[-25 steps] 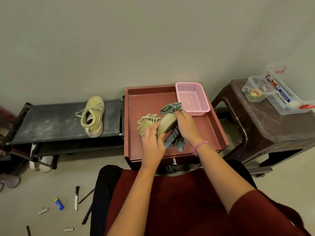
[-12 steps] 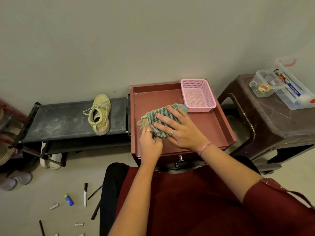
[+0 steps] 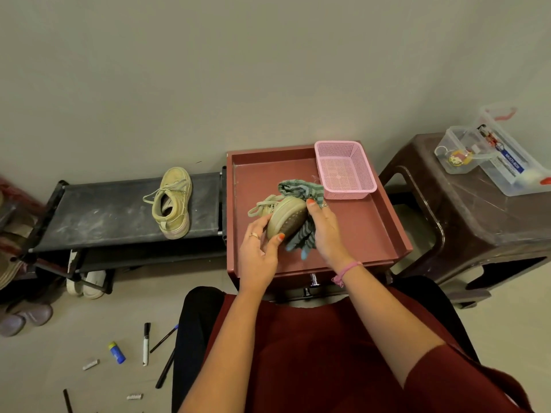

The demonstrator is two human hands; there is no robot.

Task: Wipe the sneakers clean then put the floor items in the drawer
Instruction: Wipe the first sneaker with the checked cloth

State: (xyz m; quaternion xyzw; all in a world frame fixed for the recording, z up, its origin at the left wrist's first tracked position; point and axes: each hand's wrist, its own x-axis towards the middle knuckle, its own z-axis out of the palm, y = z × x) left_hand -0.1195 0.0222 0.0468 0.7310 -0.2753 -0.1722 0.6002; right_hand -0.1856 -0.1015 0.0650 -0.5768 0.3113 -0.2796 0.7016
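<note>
A plain wall backs a pale floor, and the red tray (image 3: 384, 225) on top of a small cabinet serves as the landmark. Far left of the tray, low on the floor, lie grey slippers (image 3: 25, 320). A black rack (image 3: 113, 213) stands just left of the tray, touching its side, with one sneaker (image 3: 173, 202) on its top shelf, lying on its side with laces loose. White shoes (image 3: 86, 283) sit under the rack. On the floor below and left of the tray lie an eraser-like stick (image 3: 90, 364), a blue glue stick (image 3: 117, 352), a marker (image 3: 145, 343) and dark pens (image 3: 165, 338).

Over the tray, the left hand (image 3: 259, 254) grips the second sneaker (image 3: 286, 217), thumb on its sole, fingers curled behind; the sole faces up and toward the camera. The right hand (image 3: 326, 231) clasps a striped cloth (image 3: 301, 210) against the sneaker's far side, the cloth draped above and below the shoe. A pink band circles the right wrist.

A pink basket (image 3: 346, 166) sits in the tray's far right corner, just beside the cloth. Drawer knobs (image 3: 313, 281) show under the tray's near edge. Right of the tray stands a brown stool (image 3: 477, 222), carrying clear boxes (image 3: 492, 156) with small items inside. The person's red clothing fills the foreground.
</note>
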